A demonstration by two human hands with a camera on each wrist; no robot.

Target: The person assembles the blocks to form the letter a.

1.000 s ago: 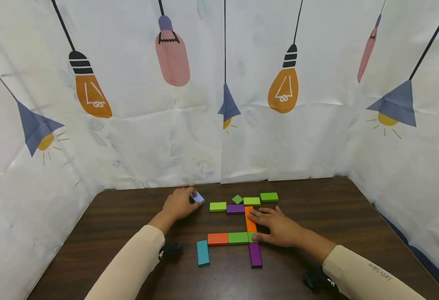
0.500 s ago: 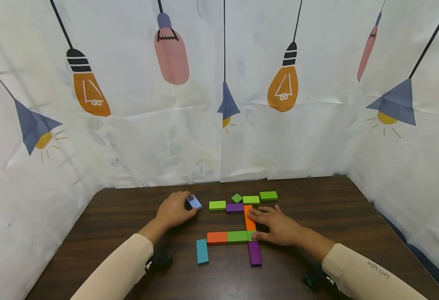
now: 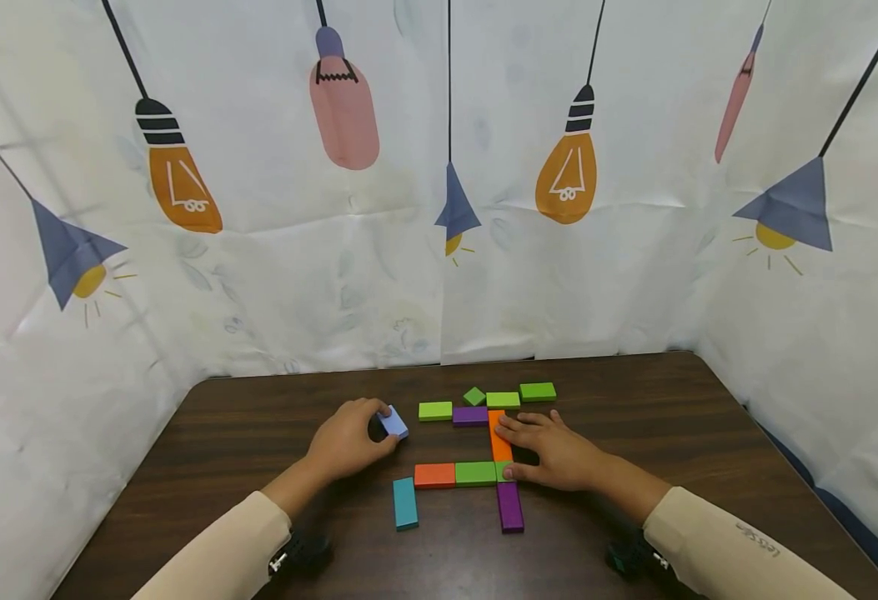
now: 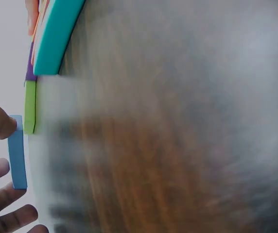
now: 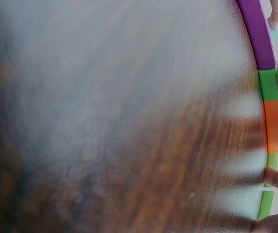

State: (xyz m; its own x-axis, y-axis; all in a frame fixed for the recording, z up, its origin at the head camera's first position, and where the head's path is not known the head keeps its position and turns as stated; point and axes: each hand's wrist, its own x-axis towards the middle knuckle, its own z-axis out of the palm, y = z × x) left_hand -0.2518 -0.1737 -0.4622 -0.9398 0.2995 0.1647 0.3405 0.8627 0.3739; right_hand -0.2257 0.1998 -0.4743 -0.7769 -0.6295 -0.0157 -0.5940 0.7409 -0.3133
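My left hand (image 3: 343, 442) pinches a light blue wooden block (image 3: 393, 423) between thumb and fingers, left of the joined blocks. In the left wrist view that block (image 4: 17, 158) shows edge-on, with the thumb on its upper end. My right hand (image 3: 559, 454) rests with spread fingers on the long orange block (image 3: 495, 432), its thumb touching a small green block (image 3: 500, 472). Joined to these are a green block (image 3: 475, 474), a red-orange block (image 3: 434, 476), a lower purple block (image 3: 510, 508) and an upper purple block (image 3: 470, 416). A teal block (image 3: 404, 503) stands at the lower left.
Along the back lie a light green block (image 3: 435, 411), a small green block turned cornerwise (image 3: 474, 396), another light green block (image 3: 503, 400) and a green block (image 3: 537, 392). The dark wooden table (image 3: 236, 442) meets a printed white curtain (image 3: 273, 283) behind.
My left hand has drawn the light blue block nearer along the table, then slightly rightward in the last half second. The right hand stays in place over the orange block.
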